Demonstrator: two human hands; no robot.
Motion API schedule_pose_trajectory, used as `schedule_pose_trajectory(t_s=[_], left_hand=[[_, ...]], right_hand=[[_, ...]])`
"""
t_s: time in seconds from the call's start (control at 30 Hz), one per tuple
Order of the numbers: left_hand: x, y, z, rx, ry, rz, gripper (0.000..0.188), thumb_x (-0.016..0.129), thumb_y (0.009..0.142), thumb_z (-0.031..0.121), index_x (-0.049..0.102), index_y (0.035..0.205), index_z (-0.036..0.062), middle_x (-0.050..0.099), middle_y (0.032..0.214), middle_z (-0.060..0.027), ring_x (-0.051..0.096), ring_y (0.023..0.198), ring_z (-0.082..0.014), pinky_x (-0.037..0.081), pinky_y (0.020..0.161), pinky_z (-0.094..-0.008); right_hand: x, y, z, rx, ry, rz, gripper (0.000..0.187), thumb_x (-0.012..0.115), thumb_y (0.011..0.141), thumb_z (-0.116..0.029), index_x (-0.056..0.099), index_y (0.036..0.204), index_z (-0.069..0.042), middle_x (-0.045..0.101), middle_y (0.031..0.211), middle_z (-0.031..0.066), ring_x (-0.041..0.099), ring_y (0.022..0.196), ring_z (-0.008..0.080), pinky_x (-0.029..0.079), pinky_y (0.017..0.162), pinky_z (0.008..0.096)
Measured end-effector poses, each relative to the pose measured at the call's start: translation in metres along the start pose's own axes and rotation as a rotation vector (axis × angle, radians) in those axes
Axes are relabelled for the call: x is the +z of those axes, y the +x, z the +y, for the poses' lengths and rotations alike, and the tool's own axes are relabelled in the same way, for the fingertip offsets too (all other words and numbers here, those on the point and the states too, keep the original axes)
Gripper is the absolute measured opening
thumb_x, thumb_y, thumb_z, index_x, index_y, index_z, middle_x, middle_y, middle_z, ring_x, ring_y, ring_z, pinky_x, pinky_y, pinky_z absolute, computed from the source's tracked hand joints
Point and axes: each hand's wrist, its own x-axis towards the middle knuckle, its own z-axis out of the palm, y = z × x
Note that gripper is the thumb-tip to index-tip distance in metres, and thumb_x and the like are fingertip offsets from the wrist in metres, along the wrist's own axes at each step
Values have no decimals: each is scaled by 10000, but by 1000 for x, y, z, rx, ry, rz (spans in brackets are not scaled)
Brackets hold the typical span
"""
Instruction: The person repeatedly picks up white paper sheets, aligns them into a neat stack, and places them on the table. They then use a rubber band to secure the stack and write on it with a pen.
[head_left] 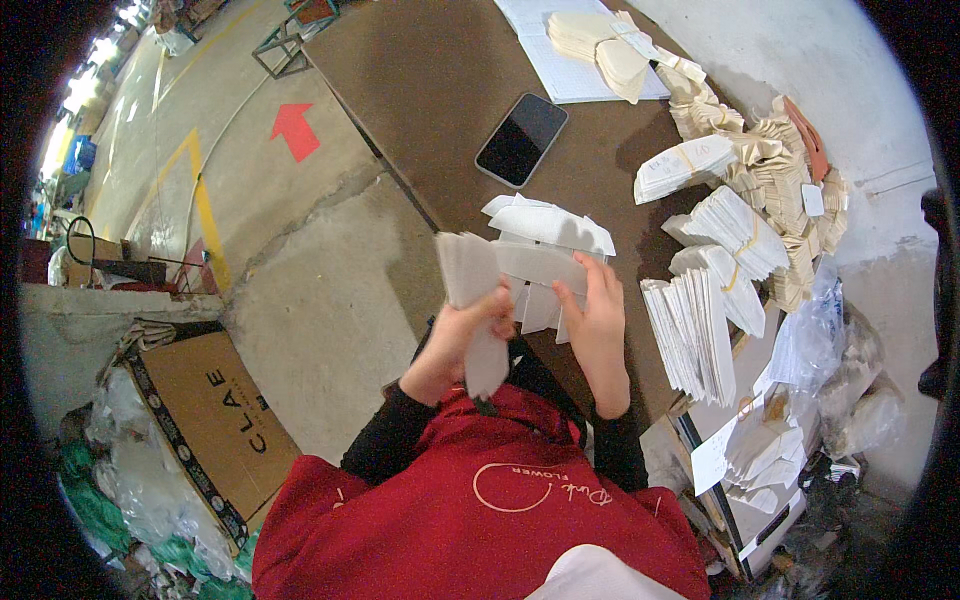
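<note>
My left hand (pixel 465 330) is closed round a thin stack of long white cut pieces (pixel 470 270), which stick out above and below the fist; whether they are paper or cloth I cannot tell. A single white cut piece (pixel 540 265) reaches from beside that stack to my right hand (pixel 597 310). The thumb and fingertips of that hand grip its right end. Under and behind it, more loose white pieces (pixel 550 222) lie spread at the near edge of the brown table (pixel 420 100).
A dark-screened phone (pixel 522 140) lies farther back on the table. To the right are banded bundles of white pieces (pixel 735 230) and a heap of cream pieces (pixel 790 200) by the wall. A cardboard box (pixel 215 410) and plastic bags (pixel 160 480) stand at lower left.
</note>
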Motion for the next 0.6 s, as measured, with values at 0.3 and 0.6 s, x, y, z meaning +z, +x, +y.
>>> schedule_pose_trajectory(t_s=[0.3, 0.6], left_hand=[[-29, 22, 8, 301, 615, 237, 270, 692, 881, 170, 578, 1086, 36, 518, 766, 41, 488, 682, -77, 407, 643, -241], [-33, 38, -4, 424, 903, 272, 345, 661, 782, 38, 571, 1114, 33, 528, 742, -10, 534, 713, -110, 467, 695, -273]], right_hand=[[39, 5, 17, 36, -355, 58, 671, 743, 694, -565, 542, 1063, -42, 514, 1065, 134, 469, 1048, 332, 349, 883, 469], [35, 9, 27, -312, -348, 178, 482, 697, 722, -539, 604, 838, -81, 576, 870, 65, 536, 880, 285, 370, 789, 421]])
